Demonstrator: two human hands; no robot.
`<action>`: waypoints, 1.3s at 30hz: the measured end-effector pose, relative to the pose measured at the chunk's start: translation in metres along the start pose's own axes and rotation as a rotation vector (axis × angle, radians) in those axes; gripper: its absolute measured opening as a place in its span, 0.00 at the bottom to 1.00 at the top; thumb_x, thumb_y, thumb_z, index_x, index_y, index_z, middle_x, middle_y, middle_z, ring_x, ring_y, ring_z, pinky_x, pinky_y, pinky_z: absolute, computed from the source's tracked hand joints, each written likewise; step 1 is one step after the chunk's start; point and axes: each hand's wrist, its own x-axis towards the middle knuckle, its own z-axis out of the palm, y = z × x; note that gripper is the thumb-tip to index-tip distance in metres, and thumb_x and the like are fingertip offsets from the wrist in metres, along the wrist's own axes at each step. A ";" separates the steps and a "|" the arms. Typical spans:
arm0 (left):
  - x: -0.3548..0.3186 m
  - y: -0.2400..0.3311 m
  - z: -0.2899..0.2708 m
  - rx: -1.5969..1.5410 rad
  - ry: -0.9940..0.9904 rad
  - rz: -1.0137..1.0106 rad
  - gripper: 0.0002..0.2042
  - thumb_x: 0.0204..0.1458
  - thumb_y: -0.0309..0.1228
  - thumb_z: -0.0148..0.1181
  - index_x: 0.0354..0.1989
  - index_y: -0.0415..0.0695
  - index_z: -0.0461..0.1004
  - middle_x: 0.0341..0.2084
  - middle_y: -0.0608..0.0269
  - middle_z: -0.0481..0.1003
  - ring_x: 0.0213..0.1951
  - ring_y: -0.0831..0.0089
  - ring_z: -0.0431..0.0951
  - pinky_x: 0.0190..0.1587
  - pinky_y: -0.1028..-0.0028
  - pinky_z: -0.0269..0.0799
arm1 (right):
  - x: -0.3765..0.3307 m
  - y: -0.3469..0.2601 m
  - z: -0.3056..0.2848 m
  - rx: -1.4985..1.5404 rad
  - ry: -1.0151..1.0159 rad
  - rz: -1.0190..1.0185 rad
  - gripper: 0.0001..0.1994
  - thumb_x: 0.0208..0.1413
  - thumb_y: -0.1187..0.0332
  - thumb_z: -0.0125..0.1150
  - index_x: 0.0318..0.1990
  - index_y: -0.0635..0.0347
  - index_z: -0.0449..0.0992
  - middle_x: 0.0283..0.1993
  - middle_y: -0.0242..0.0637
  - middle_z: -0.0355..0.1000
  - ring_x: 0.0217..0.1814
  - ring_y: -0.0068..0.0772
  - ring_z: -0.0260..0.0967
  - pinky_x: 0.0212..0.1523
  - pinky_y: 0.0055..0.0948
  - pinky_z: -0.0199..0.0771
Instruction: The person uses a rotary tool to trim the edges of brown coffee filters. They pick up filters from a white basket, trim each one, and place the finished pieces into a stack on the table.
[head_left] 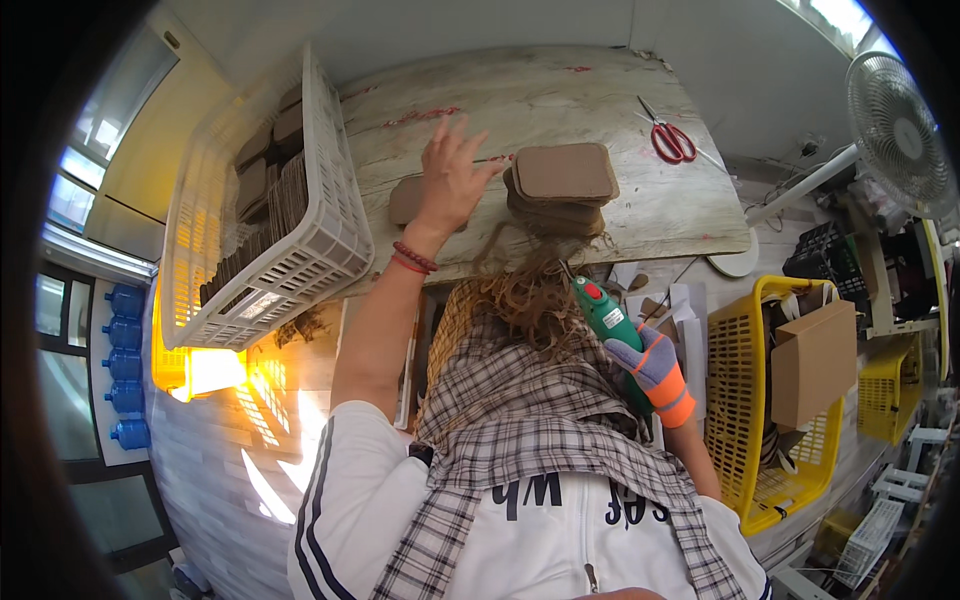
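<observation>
My left hand (452, 180) is bare, with a red bead bracelet at the wrist, and reaches over the wooden worktable (560, 100) with fingers spread. It hovers over or rests on a flat brown cardboard piece (405, 200). Just right of it lies a stack of rounded brown cardboard pieces (562, 185). My right hand (655, 372) wears a grey and orange glove and grips a green handheld power tool (605, 312) with a red button, its tip pointing up toward the table edge. A tangle of brown shavings (530, 290) hangs below the stack.
A white plastic crate (300, 240) with cardboard pieces sits tilted at the table's left. Red-handled scissors (670, 140) lie at the far right of the table. A yellow basket (740, 400) holding a cardboard box stands to the right, with a white fan (895, 130) beyond.
</observation>
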 end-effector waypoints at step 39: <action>0.045 0.061 0.005 -0.087 -0.298 -0.060 0.28 0.26 0.35 0.74 0.38 0.45 0.65 0.31 0.60 0.69 0.44 0.60 0.64 0.48 0.64 0.56 | 0.000 0.001 -0.007 0.201 0.057 0.053 0.18 0.48 0.60 0.67 0.40 0.66 0.73 0.22 0.33 0.71 0.21 0.17 0.66 0.22 0.21 0.65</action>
